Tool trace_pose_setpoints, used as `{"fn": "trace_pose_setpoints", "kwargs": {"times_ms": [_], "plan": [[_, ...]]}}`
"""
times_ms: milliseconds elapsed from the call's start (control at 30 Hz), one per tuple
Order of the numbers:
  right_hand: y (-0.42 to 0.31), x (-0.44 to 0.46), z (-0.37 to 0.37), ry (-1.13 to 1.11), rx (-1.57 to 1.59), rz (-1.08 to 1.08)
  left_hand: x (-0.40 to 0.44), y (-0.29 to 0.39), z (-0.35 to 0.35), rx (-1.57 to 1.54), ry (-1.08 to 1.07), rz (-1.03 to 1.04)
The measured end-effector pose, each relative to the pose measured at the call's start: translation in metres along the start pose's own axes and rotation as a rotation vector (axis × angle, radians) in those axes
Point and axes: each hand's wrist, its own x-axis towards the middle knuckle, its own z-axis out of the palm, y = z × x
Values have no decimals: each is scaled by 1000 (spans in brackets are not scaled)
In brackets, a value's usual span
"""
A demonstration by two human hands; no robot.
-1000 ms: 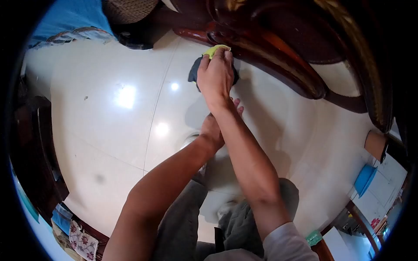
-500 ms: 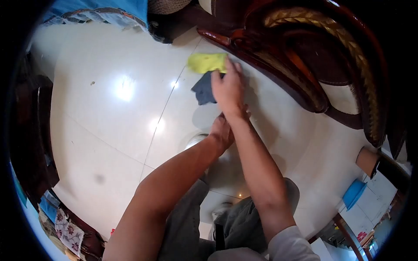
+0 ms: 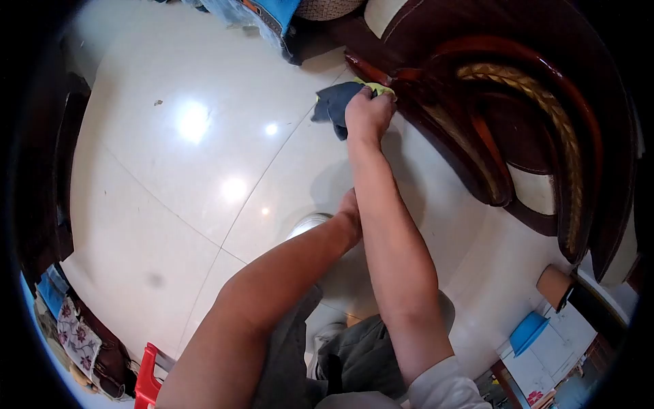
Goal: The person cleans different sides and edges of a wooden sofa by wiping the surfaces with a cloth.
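Observation:
My right hand is closed on a cloth, dark grey with a yellow part showing past the knuckles. The cloth is held over the pale tiled floor, beside the carved foot of a dark wooden sofa; whether it touches the floor I cannot tell. My left hand is below it, partly behind my right forearm, with its fingers hidden. A pale round-edged thing, too covered to name, shows beside my left wrist.
Dark furniture with gold braided trim fills the upper right. A red plastic stool stands at lower left. A blue basin is at lower right, near a brown container. Blue fabric hangs at the top.
My right hand has swept the cloth away from me toward the sofa foot. Its yellow part is now mostly bunched behind the hand. The view has shifted, bringing the red stool in.

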Motion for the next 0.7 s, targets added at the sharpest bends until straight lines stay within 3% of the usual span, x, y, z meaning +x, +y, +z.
{"fn": "trace_pose_setpoints", "kwargs": {"times_ms": [67,133,200,300,433,500,567,633,667,700], "plan": [[-11,4,2,-59,28,73,8,9,-23,405,-99,48],[-10,5,11,-38,-86,67,11,11,-34,606,-146,59],[-16,-3,7,-39,-136,93,15,10,-40,599,-147,43],[-12,-26,-6,-21,-183,-451,21,11,-32,577,-141,27],[-66,-23,-22,-133,-65,-663,10,5,-14,420,0,50],[-74,-11,-31,-122,-67,-697,48,16,-46,1894,-135,270],[-62,-5,-41,-94,-360,-792,46,13,-34,2935,-187,324],[-22,9,-49,-67,-678,-962,-10,-6,24,3530,-89,115],[-1,13,-58,-82,-769,-990,0,-2,15,3487,-121,114],[21,14,-68,-98,-858,-1017,1,1,8,3459,-180,295]]}}
